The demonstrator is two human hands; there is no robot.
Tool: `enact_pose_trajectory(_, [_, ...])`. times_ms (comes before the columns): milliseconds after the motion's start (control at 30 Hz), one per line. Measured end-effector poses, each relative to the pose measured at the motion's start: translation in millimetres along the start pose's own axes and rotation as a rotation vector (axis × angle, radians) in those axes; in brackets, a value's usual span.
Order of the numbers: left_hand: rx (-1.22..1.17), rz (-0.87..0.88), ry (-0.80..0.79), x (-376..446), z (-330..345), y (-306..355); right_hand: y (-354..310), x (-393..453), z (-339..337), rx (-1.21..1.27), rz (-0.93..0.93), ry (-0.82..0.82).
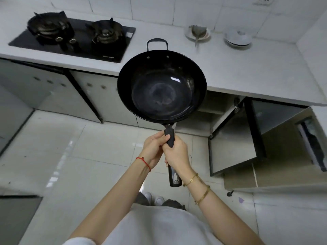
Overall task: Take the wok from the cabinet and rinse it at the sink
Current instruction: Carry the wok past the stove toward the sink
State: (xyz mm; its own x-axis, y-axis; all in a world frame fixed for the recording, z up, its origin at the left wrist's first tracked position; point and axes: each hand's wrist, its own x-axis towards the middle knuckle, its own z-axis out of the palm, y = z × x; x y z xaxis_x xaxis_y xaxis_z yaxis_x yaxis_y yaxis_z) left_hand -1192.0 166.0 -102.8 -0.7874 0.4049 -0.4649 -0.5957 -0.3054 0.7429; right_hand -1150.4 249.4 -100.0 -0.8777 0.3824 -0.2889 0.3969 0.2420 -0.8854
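Stove point(74, 38) far left on counter point(247, 68), two burners. Cabinet doors below it closed. Left hand point(154, 149), red string at wrist, fingers curled around upper handle point(169, 137) of wok point(161, 85). Wok black, empty, held level in mid-air over floor point(70, 147), bowl overlapping counter edge, loop handle pointing far. Right hand point(177, 156), gold bangles at wrist, wrapped tight around handle just below left hand. Plate point(197, 33) and bowls point(238, 38) far right on counter. Cabinet door point(231, 147) swung open at right.

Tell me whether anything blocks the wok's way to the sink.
No sink is in view, so that cannot be judged. The wok is held in the air by both hands; the open cabinet door stands to its right.
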Motion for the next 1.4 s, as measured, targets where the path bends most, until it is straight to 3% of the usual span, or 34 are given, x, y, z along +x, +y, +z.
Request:
enact_pose_trajectory(400, [-0.178,0.205,0.36,-30,-91,43,-45,14,103,-0.094,-0.162,-0.39])
enact_pose_trajectory(733, [-0.383,0.345,0.577,-48,-216,100,-99,14,244,-0.161,-0.265,-0.633])
enact_pose_trajectory(1400, [-0.433,0.431,0.768,-71,-465,265,-230,23,533,-0.225,-0.288,-0.807])
